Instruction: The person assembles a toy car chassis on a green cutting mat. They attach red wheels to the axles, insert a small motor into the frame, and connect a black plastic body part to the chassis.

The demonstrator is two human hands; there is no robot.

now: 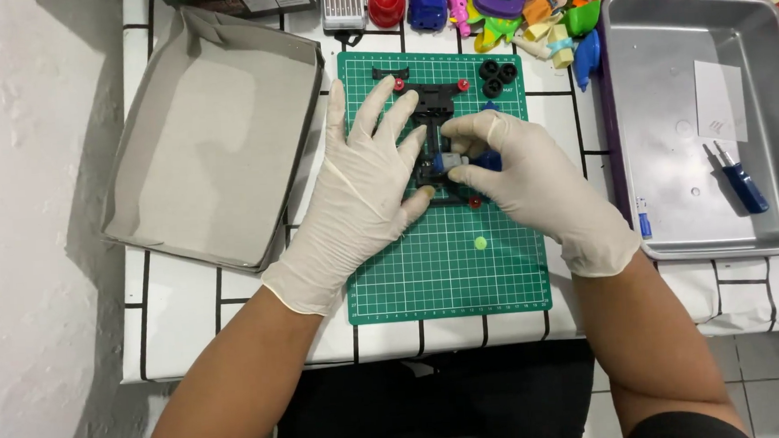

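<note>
Chassis (435,128): black toy-car frame, upper centre of frame, lying on the green mat (445,269). Both hands gloved in white.

Left hand (361,194) flat on the mat, fingers spread, not closed on anything; its fingertips and thumb rest against the chassis's left edge. Right hand (521,181) comes in from the right, thumb and forefinger pinched on a small grey-blue part (451,161) at the chassis's middle. The hands cover much of the lower chassis; detail there cannot be made out.

Around it:
- Red pegs (463,85) at the chassis corners.
- Black tyres (497,75) clustered at the mat's upper right corner, apart from the chassis.
- Small yellow-green dot (480,242) on the mat, below the right hand, loose.
- Grey box (216,139), upper left, just beside the mat.
- Metal tray (670,142), right of frame, holding a blue screwdriver (741,180) and a white paper slip (720,101).
- Heap of coloured toy parts (521,8) along the top edge.
- Tiled tabletop (181,319) under all.
</note>
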